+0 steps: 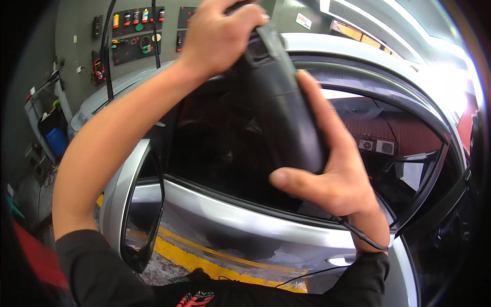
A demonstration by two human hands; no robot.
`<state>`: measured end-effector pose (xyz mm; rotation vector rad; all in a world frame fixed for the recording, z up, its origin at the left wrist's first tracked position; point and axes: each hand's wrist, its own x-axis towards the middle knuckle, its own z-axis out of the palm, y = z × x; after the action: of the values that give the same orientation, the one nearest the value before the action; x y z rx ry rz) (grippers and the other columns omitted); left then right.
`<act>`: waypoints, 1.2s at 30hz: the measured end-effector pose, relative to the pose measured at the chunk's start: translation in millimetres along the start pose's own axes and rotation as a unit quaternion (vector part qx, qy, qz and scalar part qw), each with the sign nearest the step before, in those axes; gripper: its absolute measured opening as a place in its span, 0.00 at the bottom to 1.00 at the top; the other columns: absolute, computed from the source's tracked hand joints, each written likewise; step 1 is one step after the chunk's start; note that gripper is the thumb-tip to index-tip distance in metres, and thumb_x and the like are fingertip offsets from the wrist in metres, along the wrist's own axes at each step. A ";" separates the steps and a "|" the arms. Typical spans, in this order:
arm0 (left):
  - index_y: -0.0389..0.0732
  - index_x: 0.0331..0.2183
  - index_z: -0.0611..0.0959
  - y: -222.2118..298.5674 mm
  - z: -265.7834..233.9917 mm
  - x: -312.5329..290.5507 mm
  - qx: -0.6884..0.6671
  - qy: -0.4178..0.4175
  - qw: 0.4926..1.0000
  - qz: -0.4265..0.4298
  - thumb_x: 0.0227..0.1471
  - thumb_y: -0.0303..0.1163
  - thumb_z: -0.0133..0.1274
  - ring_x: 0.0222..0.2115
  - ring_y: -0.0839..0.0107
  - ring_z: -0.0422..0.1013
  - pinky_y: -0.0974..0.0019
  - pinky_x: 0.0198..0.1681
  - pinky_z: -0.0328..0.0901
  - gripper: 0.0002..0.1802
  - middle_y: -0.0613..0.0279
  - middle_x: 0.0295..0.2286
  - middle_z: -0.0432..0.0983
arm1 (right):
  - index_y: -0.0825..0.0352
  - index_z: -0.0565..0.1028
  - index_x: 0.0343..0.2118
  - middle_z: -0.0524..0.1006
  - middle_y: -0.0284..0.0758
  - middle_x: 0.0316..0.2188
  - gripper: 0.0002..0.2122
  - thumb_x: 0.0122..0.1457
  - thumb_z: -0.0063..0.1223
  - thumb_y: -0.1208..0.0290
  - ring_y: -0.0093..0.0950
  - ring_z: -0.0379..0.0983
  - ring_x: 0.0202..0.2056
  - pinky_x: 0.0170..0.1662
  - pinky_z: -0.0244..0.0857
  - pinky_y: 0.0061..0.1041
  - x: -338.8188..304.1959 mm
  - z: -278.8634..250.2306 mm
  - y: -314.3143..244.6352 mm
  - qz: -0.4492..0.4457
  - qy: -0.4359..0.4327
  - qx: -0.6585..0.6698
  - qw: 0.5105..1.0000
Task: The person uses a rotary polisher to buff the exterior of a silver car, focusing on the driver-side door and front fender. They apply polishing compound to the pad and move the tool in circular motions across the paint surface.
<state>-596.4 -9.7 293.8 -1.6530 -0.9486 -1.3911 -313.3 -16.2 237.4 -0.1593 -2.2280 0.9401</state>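
Note:
In front of the silver car's side window [212, 140], I hold a black corded power tool with a long rounded body that looks like a car polisher [284, 107]. My left hand [217, 43] is closed round its upper end, near the roof edge. My right hand [335, 171] wraps the lower end, thumb on the near side and fingers along the far side. A black cord [363, 236] passes by my right wrist. The tool's working end is hidden behind my left hand and the top of the picture, so whether it touches the car cannot be made out.
A silver side mirror [115, 204] juts out at the left, below my left forearm. The door panel [220, 215] lies beneath the window. Bottles stand on a wall rack [135, 18]. A blue container [56, 140] is at far left. An open door [450, 204] appears at right.

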 end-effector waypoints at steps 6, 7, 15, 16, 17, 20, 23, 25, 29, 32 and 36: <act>0.44 0.46 0.86 28.3 42.8 63.8 -0.057 -0.074 0.993 0.079 0.64 0.43 0.50 0.57 0.42 0.69 0.49 0.64 0.62 0.17 0.39 0.55 0.75 | 0.71 0.58 0.74 0.73 0.51 0.60 0.57 0.36 0.73 0.59 0.37 0.78 0.53 0.58 0.70 0.29 -10.4 -42.0 -28.9 0.031 0.161 0.009 0.986; 0.47 0.46 0.86 10.3 45.5 76.1 -0.013 -0.104 0.982 0.156 0.64 0.43 0.50 0.57 0.43 0.69 0.50 0.64 0.62 0.17 0.40 0.55 0.76 | 0.71 0.59 0.74 0.74 0.52 0.59 0.57 0.35 0.72 0.58 0.37 0.79 0.51 0.56 0.72 0.29 -5.2 -41.0 -32.9 0.032 0.176 0.016 0.984; 0.42 0.42 0.88 -13.4 28.7 75.3 0.007 -0.064 0.997 0.047 0.64 0.44 0.52 0.47 0.53 0.77 0.56 0.54 0.69 0.18 0.46 0.43 0.82 | 0.71 0.64 0.71 0.75 0.54 0.58 0.58 0.31 0.68 0.49 0.42 0.78 0.53 0.57 0.71 0.31 33.6 -28.6 -58.7 0.034 0.170 -0.037 0.984; 0.40 0.42 0.88 -4.4 14.0 69.8 -0.086 -0.075 0.991 -0.068 0.64 0.47 0.52 0.47 0.55 0.77 0.57 0.54 0.69 0.21 0.46 0.43 0.82 | 0.72 0.64 0.71 0.75 0.54 0.58 0.58 0.31 0.69 0.49 0.42 0.77 0.54 0.59 0.69 0.31 38.6 -32.4 -62.4 0.047 0.139 -0.076 0.986; 0.37 0.42 0.88 -3.1 -2.6 59.8 -0.165 -0.090 0.965 -0.184 0.64 0.49 0.52 0.46 0.57 0.78 0.58 0.53 0.69 0.24 0.46 0.43 0.83 | 0.72 0.64 0.71 0.75 0.53 0.58 0.58 0.30 0.69 0.49 0.42 0.77 0.55 0.60 0.68 0.31 45.8 -28.9 -60.7 0.057 0.107 -0.096 0.988; 0.33 0.43 0.87 -26.3 -40.6 23.9 -0.155 -0.083 0.955 -0.238 0.63 0.56 0.51 0.47 0.58 0.77 0.59 0.53 0.68 0.32 0.46 0.44 0.83 | 0.71 0.64 0.71 0.75 0.50 0.58 0.58 0.30 0.70 0.50 0.40 0.76 0.56 0.63 0.63 0.29 72.2 -12.8 -59.1 0.070 0.020 -0.145 0.987; 0.33 0.45 0.87 -50.7 -78.2 -9.9 -0.111 -0.050 0.953 -0.278 0.63 0.55 0.50 0.46 0.57 0.78 0.59 0.53 0.68 0.32 0.46 0.43 0.84 | 0.71 0.64 0.71 0.76 0.47 0.57 0.57 0.31 0.70 0.54 0.37 0.75 0.55 0.64 0.60 0.27 103.8 11.2 -60.5 0.080 -0.067 -0.160 0.982; 0.34 0.45 0.87 -71.2 -97.7 -29.8 -0.064 -0.021 0.955 -0.288 0.63 0.57 0.49 0.45 0.59 0.78 0.59 0.52 0.68 0.33 0.48 0.42 0.84 | 0.69 0.68 0.69 0.79 0.46 0.52 0.51 0.34 0.65 0.58 0.36 0.76 0.51 0.61 0.62 0.27 126.2 25.9 -68.3 0.081 -0.105 -0.203 0.970; 0.38 0.44 0.89 -122.1 -128.6 -48.0 -0.121 0.006 0.918 -0.377 0.60 0.50 0.57 0.40 0.73 0.76 0.68 0.47 0.67 0.25 0.61 0.40 0.84 | 0.68 0.76 0.64 0.80 0.45 0.46 0.43 0.37 0.59 0.60 0.35 0.76 0.45 0.54 0.66 0.27 178.6 56.3 -69.8 0.013 -0.130 -0.279 0.951; 0.40 0.40 0.88 -137.9 -132.8 -46.4 -0.137 -0.001 0.872 -0.470 0.56 0.58 0.60 0.36 0.72 0.77 0.66 0.44 0.69 0.29 0.62 0.36 0.83 | 0.70 0.79 0.60 0.82 0.47 0.45 0.38 0.39 0.57 0.62 0.35 0.79 0.40 0.49 0.72 0.26 211.3 61.3 -66.6 -0.024 -0.136 -0.251 0.958; 0.43 0.41 0.85 -159.1 -140.9 -36.8 -0.200 -0.014 0.835 -0.512 0.57 0.62 0.57 0.32 0.72 0.78 0.64 0.40 0.73 0.30 0.63 0.33 0.83 | 0.68 0.74 0.65 0.82 0.45 0.48 0.34 0.53 0.61 0.61 0.31 0.79 0.40 0.47 0.73 0.28 236.9 47.3 -93.7 0.001 -0.210 -0.255 0.944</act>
<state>-803.5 -69.9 287.7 -1.4538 -1.8016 -2.3964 -506.7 -26.4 409.6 -0.2081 -2.8366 0.3956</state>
